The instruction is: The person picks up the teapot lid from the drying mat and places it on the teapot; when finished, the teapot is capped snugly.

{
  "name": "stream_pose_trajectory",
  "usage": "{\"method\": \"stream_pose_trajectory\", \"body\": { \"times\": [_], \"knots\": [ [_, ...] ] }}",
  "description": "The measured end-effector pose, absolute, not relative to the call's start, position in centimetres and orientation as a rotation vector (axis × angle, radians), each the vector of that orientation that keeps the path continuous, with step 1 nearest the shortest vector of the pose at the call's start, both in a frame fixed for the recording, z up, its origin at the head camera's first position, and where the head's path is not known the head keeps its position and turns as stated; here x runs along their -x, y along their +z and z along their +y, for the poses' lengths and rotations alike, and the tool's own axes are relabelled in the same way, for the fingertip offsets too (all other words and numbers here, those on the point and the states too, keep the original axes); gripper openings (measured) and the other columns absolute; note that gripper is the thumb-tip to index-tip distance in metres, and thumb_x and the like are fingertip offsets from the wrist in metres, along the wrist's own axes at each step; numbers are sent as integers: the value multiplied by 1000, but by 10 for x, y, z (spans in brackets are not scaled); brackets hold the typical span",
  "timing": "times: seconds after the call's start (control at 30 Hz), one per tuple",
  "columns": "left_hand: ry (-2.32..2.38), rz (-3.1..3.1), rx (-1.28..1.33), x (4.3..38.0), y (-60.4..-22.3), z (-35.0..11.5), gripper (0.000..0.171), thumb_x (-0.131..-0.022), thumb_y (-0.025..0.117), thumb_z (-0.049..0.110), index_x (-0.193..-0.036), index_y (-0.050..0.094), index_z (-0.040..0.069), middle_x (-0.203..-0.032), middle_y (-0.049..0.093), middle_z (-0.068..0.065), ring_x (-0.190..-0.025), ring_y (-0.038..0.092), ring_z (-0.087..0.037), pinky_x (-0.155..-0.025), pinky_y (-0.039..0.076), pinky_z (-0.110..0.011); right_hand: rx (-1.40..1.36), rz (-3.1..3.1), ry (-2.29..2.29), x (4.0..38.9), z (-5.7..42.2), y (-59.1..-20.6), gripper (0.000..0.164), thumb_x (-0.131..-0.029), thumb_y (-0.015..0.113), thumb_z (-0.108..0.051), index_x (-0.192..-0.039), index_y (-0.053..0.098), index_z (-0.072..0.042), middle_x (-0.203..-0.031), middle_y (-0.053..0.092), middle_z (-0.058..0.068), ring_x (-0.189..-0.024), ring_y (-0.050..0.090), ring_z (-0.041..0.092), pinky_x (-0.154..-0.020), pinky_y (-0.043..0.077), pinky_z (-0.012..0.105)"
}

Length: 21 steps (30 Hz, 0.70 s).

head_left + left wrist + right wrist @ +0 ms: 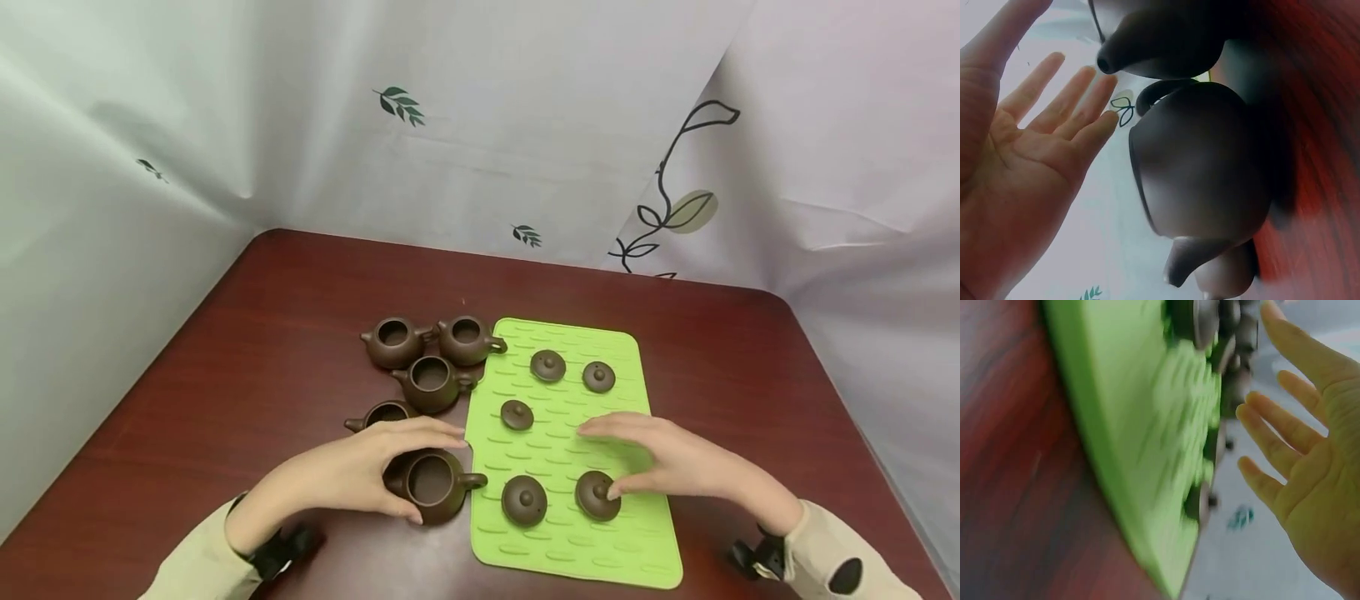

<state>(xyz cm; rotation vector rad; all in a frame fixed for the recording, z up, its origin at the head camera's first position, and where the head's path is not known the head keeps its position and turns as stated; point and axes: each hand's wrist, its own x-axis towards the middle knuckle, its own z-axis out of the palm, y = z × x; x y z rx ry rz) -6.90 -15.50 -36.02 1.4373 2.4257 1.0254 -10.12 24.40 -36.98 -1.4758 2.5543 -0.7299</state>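
Note:
My left hand (348,468) hovers with spread fingers around the nearest brown lidless teapot (448,500), whose handle points right. In the left wrist view, the fingers look straight and apart from the teapot bodies (1197,169). A second lidless teapot (381,413) is partly hidden behind that hand. Over the green mat (555,554), my right hand (667,457) is held with loosely extended fingers. Its thumb tip appears beside the knob of a brown lid (592,507); the right wrist view shows an empty palm, and whether the thumb touches is unclear. Another lid (517,510) lies left of it.
Farther back stand more lidless teapots (431,383), close together, left of the mat. More lids, including one at the mat's back (548,372) and a smaller one (517,421), lie spaced apart. A pale curtain (465,167) hangs behind the red-brown table (187,400).

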Motion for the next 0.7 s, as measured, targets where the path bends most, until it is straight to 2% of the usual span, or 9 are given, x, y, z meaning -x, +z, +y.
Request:
{"method": "stream_pose_trajectory", "body": {
  "times": [0.17, 0.3, 0.43, 0.7],
  "knots": [
    [991, 2376, -1478, 71, -362, -156, 77, -69, 82, 30, -136, 46, 18, -135, 49, 2, -123, 46, -14, -97, 42, -33, 1622, 2431, -709, 102, 214, -371, 53, -80, 72, -36, -127, 57, -16, -124, 58, -8, -113, 54, 12, -92, 46, 30],
    [989, 2404, -1444, 69, -365, -156, 73, -70, 82, 27, -134, 49, 18, -131, 52, 3, -120, 49, -13, -94, 44, -32, 1758, 2395, -671, 104, 192, -373, 44, -83, 71, -33, -122, 60, -16, -119, 61, -9, -110, 57, 10, -90, 47, 30],
    [969, 2441, -1338, 66, -367, -154, 65, -73, 80, 23, -131, 53, 14, -130, 53, 2, -119, 50, -14, -95, 45, -32, 1873, 2387, -646, 100, 173, -378, 35, -87, 66, -34, -118, 62, -17, -116, 62, -8, -107, 58, 8, -88, 47, 27],
    [790, 2535, -1159, 54, -362, -149, 52, -81, 73, 27, -128, 56, 12, -129, 54, 0, -121, 50, -17, -97, 44, -36, 1822, 2421, -488, 87, 162, -383, 31, -88, 63, -39, -114, 66, -22, -113, 62, -11, -106, 57, 5, -86, 48, 27]
  ]
}}
